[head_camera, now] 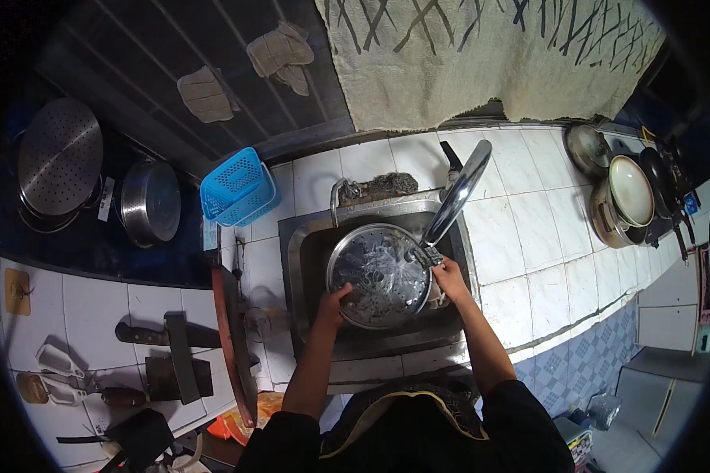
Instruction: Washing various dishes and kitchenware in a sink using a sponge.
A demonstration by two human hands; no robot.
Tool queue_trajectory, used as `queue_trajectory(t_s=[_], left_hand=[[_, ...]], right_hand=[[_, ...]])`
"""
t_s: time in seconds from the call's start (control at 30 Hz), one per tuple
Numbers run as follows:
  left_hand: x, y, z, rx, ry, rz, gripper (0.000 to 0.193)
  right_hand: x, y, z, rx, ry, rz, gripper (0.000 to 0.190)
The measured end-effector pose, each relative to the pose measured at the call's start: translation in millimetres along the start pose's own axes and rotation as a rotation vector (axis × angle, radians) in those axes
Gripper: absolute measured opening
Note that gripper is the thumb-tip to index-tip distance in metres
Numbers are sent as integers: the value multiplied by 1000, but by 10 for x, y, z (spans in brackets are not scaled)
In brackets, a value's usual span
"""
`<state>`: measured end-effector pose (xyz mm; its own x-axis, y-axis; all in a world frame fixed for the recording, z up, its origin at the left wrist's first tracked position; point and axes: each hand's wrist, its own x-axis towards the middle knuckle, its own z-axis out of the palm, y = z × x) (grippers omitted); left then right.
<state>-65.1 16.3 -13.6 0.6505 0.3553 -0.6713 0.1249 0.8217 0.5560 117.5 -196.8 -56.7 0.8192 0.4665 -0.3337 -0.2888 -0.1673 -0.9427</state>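
Observation:
Over the steel sink I hold a round, shiny steamer pan with small holes in its base. My left hand grips its lower left rim, thumb on top. At the right rim is my right hand, its fingers partly hidden, close beside the faucet's spout end. The chrome faucet reaches down to the pan from the upper right. Water seems to splash across the pan's surface. Under the right side of the pan, something pale in the sink is mostly covered.
A blue plastic basket stands behind the sink at left. A bent metal pipe rises at the sink's back edge. Pots sit on the right counter. Knives hang in a wall rack left of a wooden board.

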Motion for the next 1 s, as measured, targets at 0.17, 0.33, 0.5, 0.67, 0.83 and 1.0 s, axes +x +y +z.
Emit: queue_trajectory(t_s=[0.17,0.33,0.5,0.67,0.83,1.0], left_hand=[[-105,58,-144,187,101,10,36],[-101,115,178,1395,454,1006,58],[144,-179,668,1717,85,1178,45],[164,-164,816,1624,-44,1126,43],[86,-241,846,1577,35,1107,42],[68,-220,849,1535,52,1157,40]], right_hand=[[-43,-348,173,-215,-289,-22,26],[-60,-180,246,-237,-380,123,34],[-289,-194,518,-17,-387,62,41],[-338,-175,437,-45,-326,-48,39],[-388,-130,440,-250,-233,-133,37],[-406,-151,499,-309,-222,-233,34]])
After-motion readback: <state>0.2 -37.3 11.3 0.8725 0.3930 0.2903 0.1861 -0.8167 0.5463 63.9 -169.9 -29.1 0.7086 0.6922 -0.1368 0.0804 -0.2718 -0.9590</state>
